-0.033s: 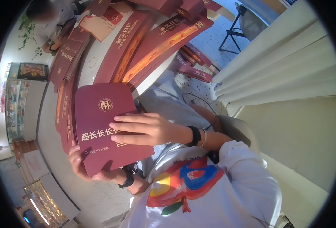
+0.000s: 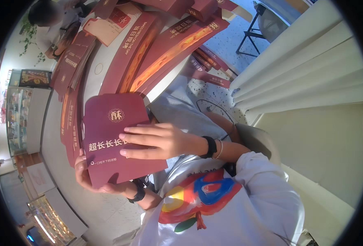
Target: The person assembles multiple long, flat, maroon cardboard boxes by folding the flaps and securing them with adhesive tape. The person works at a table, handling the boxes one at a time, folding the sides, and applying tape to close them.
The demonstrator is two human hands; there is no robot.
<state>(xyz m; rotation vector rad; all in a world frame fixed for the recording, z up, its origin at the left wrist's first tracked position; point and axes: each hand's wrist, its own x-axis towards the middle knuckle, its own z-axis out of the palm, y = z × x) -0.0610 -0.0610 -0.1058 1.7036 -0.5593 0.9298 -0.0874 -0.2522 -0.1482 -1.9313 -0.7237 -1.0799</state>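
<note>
A maroon cardboard carton (image 2: 107,164) with a rounded top edge and gold print is held in front of my shirt. My left hand (image 2: 87,176) grips its lower left corner, with the fingers at the side edge and the thumb along the bottom. Across its front lies my right hand (image 2: 154,140), fingers stretched out flat and covering part of the print. The carton's back and the underside of my right palm are hidden.
Long maroon cartons (image 2: 134,53) and stacked flat ones (image 2: 72,61) lie on a round white table (image 2: 94,78). More cartons (image 2: 208,76) are on the floor. A person (image 2: 52,30) sits across the table. A pale curtain (image 2: 308,69) hangs at right, near a folding chair (image 2: 267,26).
The carton's top edge has dropped slightly, as the carton tips a little. Both hands keep nearly the same places on it.
</note>
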